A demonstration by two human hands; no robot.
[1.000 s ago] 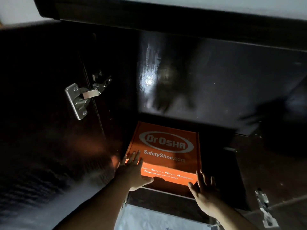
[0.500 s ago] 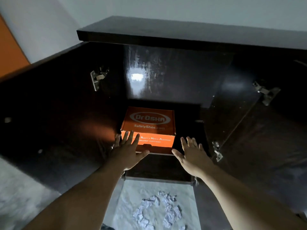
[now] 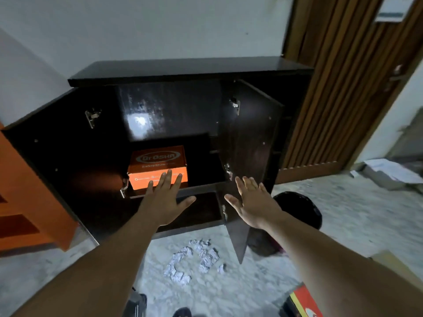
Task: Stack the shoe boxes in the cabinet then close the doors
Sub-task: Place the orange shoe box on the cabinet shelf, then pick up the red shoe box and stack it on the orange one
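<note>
You stand in a home room: dark low cabinet [image 3: 190, 69] against white wall [image 3: 160, 26], slatted wooden door [image 3: 338, 88], marble-pattern floor [image 3: 343, 213].

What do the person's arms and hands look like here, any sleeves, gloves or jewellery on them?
Both forearms are bare as far as the frame shows, with no sleeves in view. The left hand and right hand wear no gloves, and no rings, watch or wristband can be seen.
</note>
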